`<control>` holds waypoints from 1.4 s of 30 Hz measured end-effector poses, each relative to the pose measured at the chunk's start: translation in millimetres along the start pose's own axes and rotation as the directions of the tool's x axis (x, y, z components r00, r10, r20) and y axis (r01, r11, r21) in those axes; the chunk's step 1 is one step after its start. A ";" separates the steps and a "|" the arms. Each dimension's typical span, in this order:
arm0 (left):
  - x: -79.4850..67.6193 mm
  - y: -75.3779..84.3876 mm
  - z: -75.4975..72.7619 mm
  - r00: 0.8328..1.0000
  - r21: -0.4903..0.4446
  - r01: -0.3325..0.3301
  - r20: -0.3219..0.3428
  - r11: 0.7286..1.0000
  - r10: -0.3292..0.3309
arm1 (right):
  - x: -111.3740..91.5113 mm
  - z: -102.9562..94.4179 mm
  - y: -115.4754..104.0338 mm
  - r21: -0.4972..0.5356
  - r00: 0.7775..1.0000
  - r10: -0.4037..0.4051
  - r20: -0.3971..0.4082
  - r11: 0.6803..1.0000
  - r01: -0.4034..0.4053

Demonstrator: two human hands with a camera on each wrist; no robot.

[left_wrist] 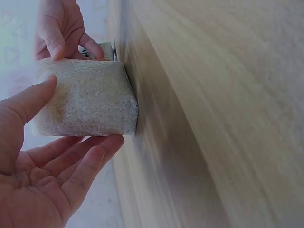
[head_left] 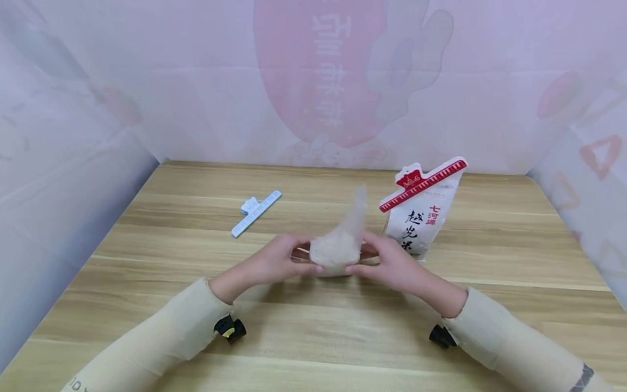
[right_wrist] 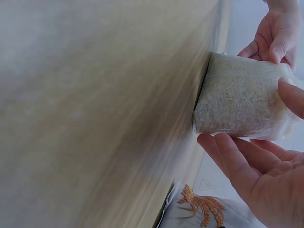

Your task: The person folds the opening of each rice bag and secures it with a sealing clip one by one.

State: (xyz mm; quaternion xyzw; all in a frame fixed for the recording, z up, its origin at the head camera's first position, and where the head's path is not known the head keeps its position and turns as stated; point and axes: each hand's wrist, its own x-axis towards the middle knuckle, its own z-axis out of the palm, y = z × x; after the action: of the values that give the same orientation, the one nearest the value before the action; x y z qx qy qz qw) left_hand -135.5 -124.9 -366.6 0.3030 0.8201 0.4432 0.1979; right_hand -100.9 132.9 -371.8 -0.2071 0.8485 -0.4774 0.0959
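A clear plastic bag of rice (head_left: 335,253) stands on the table between both hands, its loose top film rising in a thin point. From one side my left hand (head_left: 276,261) holds it, thumb on the near face and fingers along the side, as the left wrist view shows. My right hand (head_left: 394,264) grips the opposite side in the same way. In the right wrist view the rice grains show through the wrap of the bag (right_wrist: 242,97), and its base is at the tabletop.
Behind my right hand stands a white printed rice bag (head_left: 423,223), its top closed by a red-and-white bag clip (head_left: 425,185). A light blue bag clip (head_left: 257,214) lies on the wooden table (head_left: 313,337) at back left. Printed curtains enclose the back and sides.
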 end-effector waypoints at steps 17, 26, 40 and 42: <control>-5.0 9.6 19.0 0.997 -0.036 -0.019 0.078 0.999 0.022 | -33.7 1.1 -0.6 -0.029 0.999 0.047 0.003 0.998 -0.047; -10.3 14.8 27.5 0.993 -0.042 -0.027 0.114 0.999 0.031 | -50.1 2.5 -2.8 0.000 0.999 0.032 0.015 0.999 -0.032; -15.7 18.4 34.9 0.988 -0.040 -0.037 0.146 0.998 0.043 | -66.6 4.4 -7.1 -0.031 1.000 0.008 0.018 1.000 -0.008; -16.0 18.7 34.8 0.988 -0.024 -0.036 0.148 0.999 0.039 | -67.8 4.1 -6.6 -0.075 1.000 -0.013 0.001 0.997 0.013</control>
State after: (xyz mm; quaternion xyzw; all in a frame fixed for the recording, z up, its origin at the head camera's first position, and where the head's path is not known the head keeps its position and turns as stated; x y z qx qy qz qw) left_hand -97.0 -106.7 -368.3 0.3486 0.7925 0.4315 0.2534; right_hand -37.0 156.7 -370.7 -0.2161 0.8646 -0.4456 0.0851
